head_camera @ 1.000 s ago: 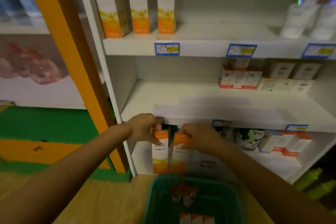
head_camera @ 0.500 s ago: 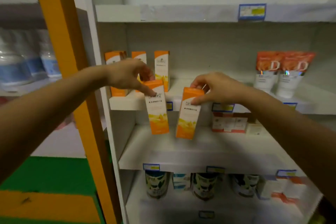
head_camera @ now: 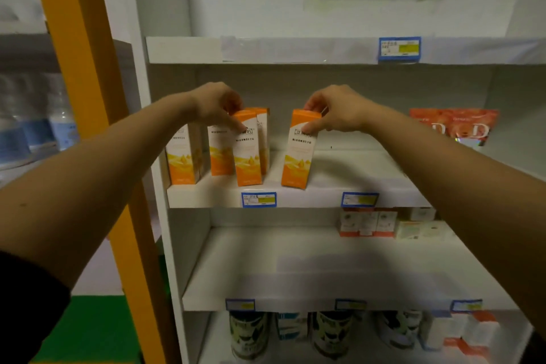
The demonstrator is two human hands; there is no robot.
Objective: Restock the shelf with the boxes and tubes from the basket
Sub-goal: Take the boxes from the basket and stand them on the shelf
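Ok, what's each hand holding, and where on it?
The left hand pinches one orange box at its top end; the right hand pinches a second orange box, tilted, at its top end. Both are at the front of the shelf.

An orange post point(head_camera: 76, 39) stands in a shop aisle, blurred water bottles point(head_camera: 63, 127) to its left, a green floor patch point(head_camera: 97, 334) at its foot, a blue price tag point(head_camera: 399, 49) well to its right
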